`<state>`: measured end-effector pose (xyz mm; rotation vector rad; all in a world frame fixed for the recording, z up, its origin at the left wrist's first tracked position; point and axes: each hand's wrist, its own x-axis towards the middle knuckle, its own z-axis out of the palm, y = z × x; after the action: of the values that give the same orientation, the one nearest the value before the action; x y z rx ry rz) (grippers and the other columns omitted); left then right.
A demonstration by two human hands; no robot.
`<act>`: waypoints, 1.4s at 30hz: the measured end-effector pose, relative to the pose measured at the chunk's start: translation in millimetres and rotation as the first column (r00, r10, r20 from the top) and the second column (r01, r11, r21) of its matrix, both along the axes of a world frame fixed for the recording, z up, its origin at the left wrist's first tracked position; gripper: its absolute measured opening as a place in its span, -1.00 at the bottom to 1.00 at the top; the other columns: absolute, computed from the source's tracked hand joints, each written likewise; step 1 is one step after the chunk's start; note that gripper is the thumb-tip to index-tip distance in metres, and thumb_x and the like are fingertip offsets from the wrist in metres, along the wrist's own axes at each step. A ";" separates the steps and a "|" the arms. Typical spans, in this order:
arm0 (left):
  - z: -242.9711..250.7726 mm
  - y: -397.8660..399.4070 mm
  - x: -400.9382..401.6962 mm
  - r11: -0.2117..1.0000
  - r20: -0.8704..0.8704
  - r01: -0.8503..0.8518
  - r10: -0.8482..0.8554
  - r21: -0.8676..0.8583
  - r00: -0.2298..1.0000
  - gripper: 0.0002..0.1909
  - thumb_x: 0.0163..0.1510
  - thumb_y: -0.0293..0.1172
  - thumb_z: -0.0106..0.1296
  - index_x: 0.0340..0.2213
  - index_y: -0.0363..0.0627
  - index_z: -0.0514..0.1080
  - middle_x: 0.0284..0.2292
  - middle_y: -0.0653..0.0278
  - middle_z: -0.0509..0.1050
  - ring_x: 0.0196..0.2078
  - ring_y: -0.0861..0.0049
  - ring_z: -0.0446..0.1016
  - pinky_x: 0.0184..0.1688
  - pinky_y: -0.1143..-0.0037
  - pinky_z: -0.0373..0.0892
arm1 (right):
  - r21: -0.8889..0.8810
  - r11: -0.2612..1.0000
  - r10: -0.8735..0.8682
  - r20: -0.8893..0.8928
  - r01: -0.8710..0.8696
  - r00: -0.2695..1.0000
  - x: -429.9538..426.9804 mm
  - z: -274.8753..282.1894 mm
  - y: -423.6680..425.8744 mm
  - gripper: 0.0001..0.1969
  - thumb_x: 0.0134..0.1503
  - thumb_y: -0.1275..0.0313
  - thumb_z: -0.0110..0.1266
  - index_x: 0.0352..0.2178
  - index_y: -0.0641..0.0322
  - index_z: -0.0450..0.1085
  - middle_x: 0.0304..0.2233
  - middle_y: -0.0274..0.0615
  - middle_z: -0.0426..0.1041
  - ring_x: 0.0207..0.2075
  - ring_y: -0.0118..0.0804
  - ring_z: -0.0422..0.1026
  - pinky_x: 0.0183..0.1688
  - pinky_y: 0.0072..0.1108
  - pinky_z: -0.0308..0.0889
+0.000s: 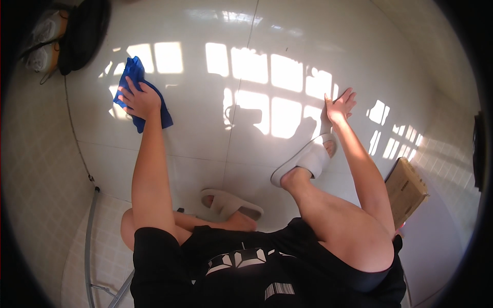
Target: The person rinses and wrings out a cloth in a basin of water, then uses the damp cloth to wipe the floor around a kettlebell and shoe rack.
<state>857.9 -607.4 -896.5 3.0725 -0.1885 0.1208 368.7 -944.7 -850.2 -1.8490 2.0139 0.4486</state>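
Note:
My left hand (pixel 141 101) lies palm down on a crumpled blue cloth (pixel 166 115), its fingers spread over the fabric. The cloth is on glossy pale floor tiles (pixel 200 131), at the left edge of a patch of window light. On the right, my right hand (pixel 341 107) is on the bare floor with its fingers apart, holding nothing. Just below that hand is a light slipper (pixel 304 156) on my foot. A second slipper (pixel 231 205) is on my other foot, nearer to my body.
A black rounded object (pixel 85 38) stands at the upper left beside clear plastic items (pixel 44 48). A cardboard box (pixel 406 188) is on the right by the tiled wall (pixel 448 150). At the lower left is a grey metal tube frame (pixel 90 238).

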 end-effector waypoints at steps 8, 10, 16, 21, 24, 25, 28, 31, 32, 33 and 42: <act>8.1 -132.6 -107.0 0.967 -0.002 0.251 -0.251 -0.036 0.968 -0.31 0.21 -0.05 0.01 0.35 0.37 0.16 0.42 0.00 -0.04 0.45 -0.18 -0.15 0.33 -0.24 -0.14 | 0.031 0.999 -0.016 -0.005 0.016 1.000 2.7 -2.2 -0.8 0.27 0.08 -0.19 0.24 0.45 0.04 -0.52 0.48 0.09 -0.58 0.48 0.30 -0.54 0.37 0.28 -0.28; 19.6 -177.8 -159.4 0.906 -0.026 0.379 -0.390 -0.188 0.920 -0.35 0.21 -0.05 -0.01 0.32 0.39 0.21 0.41 0.04 0.01 0.44 -0.15 -0.12 0.33 -0.22 -0.16 | 0.041 0.999 -0.028 0.001 0.028 1.000 0.9 -0.8 -2.8 0.26 0.10 -0.18 0.23 0.45 0.03 -0.53 0.48 0.09 -0.58 0.48 0.29 -0.54 0.39 0.25 -0.31; 31.9 -256.7 -275.8 0.664 -0.093 0.645 -0.720 -0.378 0.688 -0.31 0.09 -0.06 0.04 0.28 0.31 0.29 0.40 0.10 0.04 0.44 -0.07 -0.05 0.38 -0.21 -0.24 | 0.057 0.998 -0.025 0.025 0.023 0.999 4.7 -4.5 0.2 0.26 0.10 -0.18 0.23 0.45 0.01 -0.54 0.48 0.06 -0.60 0.48 0.28 -0.56 0.38 0.27 -0.33; 24.5 -233.5 -232.9 0.557 0.094 0.693 -0.745 -0.457 0.661 -0.30 0.02 -0.16 0.13 0.24 0.22 0.35 0.33 0.04 0.21 0.38 -0.02 0.13 0.39 -0.08 -0.08 | 0.037 0.999 -0.020 -0.003 0.020 1.000 -13.3 -11.7 -2.6 0.27 0.08 -0.21 0.22 0.45 -0.02 -0.55 0.49 0.03 -0.61 0.48 0.25 -0.58 0.37 0.27 -0.38; 23.2 -181.2 -152.2 0.770 0.071 0.576 -0.581 -0.274 0.811 -0.29 0.08 -0.15 0.13 0.28 0.18 0.30 0.32 0.00 0.22 0.37 -0.04 0.13 0.34 -0.10 0.00 | 0.009 0.999 -0.039 0.042 0.039 0.998 -21.4 -6.7 -4.9 0.27 0.08 -0.23 0.21 0.45 -0.02 -0.53 0.49 0.01 -0.62 0.48 0.22 -0.62 0.39 0.21 -0.48; 15.9 -146.0 -111.4 0.836 0.114 0.520 -0.507 -0.174 0.854 -0.32 0.15 -0.15 0.09 0.30 0.19 0.27 0.34 0.03 0.18 0.39 -0.02 0.10 0.34 -0.10 -0.01 | 0.021 0.999 -0.027 0.064 0.025 0.998 -10.1 -6.8 -1.0 0.27 0.08 -0.23 0.21 0.45 -0.02 -0.53 0.49 0.01 -0.62 0.48 0.22 -0.62 0.39 0.21 -0.48; 7.9 -21.1 -36.3 0.963 0.016 0.262 -0.262 -0.066 0.965 -0.36 0.30 -0.05 -0.11 0.37 0.27 0.13 0.41 0.10 0.05 0.45 0.03 -0.04 0.38 -0.09 -0.07 | 0.026 1.000 -0.011 0.089 0.009 0.996 -1.7 -5.3 4.1 0.26 0.08 -0.22 0.21 0.45 -0.01 -0.53 0.49 0.01 -0.62 0.48 0.22 -0.63 0.40 0.20 -0.48; 9.1 91.5 -29.9 1.000 -0.028 -0.027 0.027 -0.010 0.999 -0.38 0.37 -0.02 -0.27 0.40 0.26 0.05 0.42 0.04 0.00 0.46 0.01 -0.06 0.40 -0.04 -0.09 | 0.023 1.000 -0.014 0.107 0.012 0.994 3.1 -5.0 6.9 0.25 0.10 -0.21 0.20 0.45 0.01 -0.52 0.49 0.03 -0.63 0.48 0.22 -0.64 0.40 0.19 -0.51; 7.0 113.8 -45.3 0.990 -0.038 -0.134 0.132 -0.041 0.990 -0.37 0.37 -0.01 -0.28 0.40 0.25 0.05 0.43 0.03 -0.02 0.46 0.01 -0.05 0.40 -0.04 -0.09 | 0.016 1.000 -0.022 0.121 0.020 0.992 5.3 -4.0 6.3 0.24 0.11 -0.19 0.20 0.45 0.02 -0.52 0.49 0.03 -0.63 0.48 0.22 -0.64 0.40 0.20 -0.53; 6.9 118.2 -64.9 0.972 -0.055 -0.233 0.232 -0.024 0.971 -0.36 0.36 -0.01 -0.27 0.40 0.25 0.04 0.43 0.04 -0.05 0.46 0.01 -0.06 0.40 -0.04 -0.10 | 0.015 1.000 -0.029 0.123 0.028 0.992 2.9 -2.5 8.3 0.23 0.12 -0.18 0.20 0.45 0.03 -0.52 0.49 0.04 -0.64 0.48 0.23 -0.65 0.39 0.20 -0.54; 33.2 -107.2 -276.2 0.996 -0.196 0.051 -0.064 -0.072 0.978 -0.26 0.18 -0.05 0.00 0.38 0.35 0.12 0.45 -0.03 -0.14 0.48 -0.08 -0.17 0.41 -0.05 -0.20 | -0.031 0.999 -0.023 0.129 0.027 0.991 -5.2 -3.8 8.7 0.22 0.12 -0.13 0.23 0.45 0.05 -0.50 0.49 0.06 -0.61 0.47 0.26 -0.63 0.38 0.24 -0.54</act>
<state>581.7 -714.6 -863.3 2.9834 -0.2563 -0.1783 363.5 -936.0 -854.0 -1.8207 1.9669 0.2840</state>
